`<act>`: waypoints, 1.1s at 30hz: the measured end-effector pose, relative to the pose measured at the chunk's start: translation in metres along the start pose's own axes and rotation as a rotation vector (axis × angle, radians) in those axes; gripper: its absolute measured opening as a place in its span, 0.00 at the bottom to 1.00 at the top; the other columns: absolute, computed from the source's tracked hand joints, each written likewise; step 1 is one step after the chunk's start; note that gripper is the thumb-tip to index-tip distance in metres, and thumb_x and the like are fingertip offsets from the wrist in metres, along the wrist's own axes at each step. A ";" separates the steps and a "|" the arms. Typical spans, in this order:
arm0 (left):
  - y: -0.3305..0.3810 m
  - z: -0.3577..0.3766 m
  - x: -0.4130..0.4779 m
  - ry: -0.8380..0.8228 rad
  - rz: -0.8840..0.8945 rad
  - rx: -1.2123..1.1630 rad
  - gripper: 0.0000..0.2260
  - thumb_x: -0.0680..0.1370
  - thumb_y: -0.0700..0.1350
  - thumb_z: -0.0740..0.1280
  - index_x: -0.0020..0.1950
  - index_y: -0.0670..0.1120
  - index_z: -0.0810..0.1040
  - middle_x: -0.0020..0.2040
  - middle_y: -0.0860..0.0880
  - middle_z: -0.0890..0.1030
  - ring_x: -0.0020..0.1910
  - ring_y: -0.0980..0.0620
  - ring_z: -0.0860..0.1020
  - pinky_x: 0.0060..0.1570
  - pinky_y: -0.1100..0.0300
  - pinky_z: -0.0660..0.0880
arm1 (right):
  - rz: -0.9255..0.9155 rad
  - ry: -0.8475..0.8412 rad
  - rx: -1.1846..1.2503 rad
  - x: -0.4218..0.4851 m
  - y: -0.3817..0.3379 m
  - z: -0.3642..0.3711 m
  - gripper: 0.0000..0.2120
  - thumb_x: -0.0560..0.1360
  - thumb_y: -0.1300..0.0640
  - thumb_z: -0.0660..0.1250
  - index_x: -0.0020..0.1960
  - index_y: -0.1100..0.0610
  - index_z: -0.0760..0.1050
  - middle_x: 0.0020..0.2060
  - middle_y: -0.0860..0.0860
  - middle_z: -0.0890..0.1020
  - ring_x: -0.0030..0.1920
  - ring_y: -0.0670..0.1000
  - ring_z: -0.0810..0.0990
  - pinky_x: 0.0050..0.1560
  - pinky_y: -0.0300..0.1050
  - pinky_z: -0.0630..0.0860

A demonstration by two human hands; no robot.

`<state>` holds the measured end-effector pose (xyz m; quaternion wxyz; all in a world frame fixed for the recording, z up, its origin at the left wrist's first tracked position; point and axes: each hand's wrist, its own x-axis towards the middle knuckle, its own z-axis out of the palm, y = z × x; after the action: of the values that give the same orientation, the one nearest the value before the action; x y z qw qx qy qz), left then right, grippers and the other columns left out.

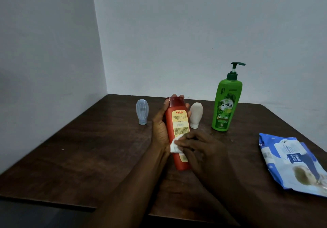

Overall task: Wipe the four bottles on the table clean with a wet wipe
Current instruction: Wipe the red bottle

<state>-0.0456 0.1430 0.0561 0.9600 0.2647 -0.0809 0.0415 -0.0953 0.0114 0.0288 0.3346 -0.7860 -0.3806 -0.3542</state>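
While left hand (160, 126) grips tilted red bottle (177, 132), right hand (201, 150) fingers press wet wipe (174, 145) against it

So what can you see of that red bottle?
The red bottle looks like orange-red plastic with a darker red cap and a yellow Karthika label. It tilts, cap away from the camera, over the table. The left hand grips its upper body; the right hand presses a wet wipe against the label.

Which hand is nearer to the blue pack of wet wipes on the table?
The right hand. It presses a white wipe on the red bottle, left of the pack and apart from it. The left hand grips that bottle, farther left.
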 end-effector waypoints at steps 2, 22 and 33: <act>-0.001 -0.005 -0.002 -0.048 -0.067 -0.042 0.14 0.78 0.52 0.64 0.52 0.45 0.85 0.52 0.45 0.85 0.47 0.48 0.83 0.50 0.53 0.81 | 0.023 -0.024 -0.016 0.018 0.003 0.000 0.09 0.71 0.65 0.74 0.51 0.58 0.85 0.50 0.53 0.84 0.51 0.46 0.81 0.56 0.39 0.77; 0.000 -0.022 0.001 -0.072 -0.098 0.069 0.18 0.77 0.54 0.63 0.45 0.45 0.88 0.46 0.45 0.86 0.42 0.49 0.84 0.49 0.56 0.80 | -0.038 -0.261 -0.010 -0.025 0.017 -0.004 0.12 0.76 0.57 0.66 0.56 0.47 0.83 0.56 0.44 0.79 0.55 0.44 0.78 0.55 0.34 0.74; 0.001 -0.025 0.004 -0.079 -0.045 0.093 0.18 0.77 0.54 0.63 0.46 0.45 0.88 0.46 0.45 0.86 0.42 0.48 0.85 0.44 0.56 0.81 | 0.008 -0.080 0.114 -0.022 0.016 -0.007 0.09 0.76 0.55 0.68 0.51 0.56 0.85 0.51 0.47 0.80 0.55 0.34 0.76 0.57 0.24 0.69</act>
<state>-0.0387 0.1567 0.0356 0.9434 0.3122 -0.1107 0.0133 -0.0944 -0.0100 0.0103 0.3648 -0.7806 -0.4102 -0.2989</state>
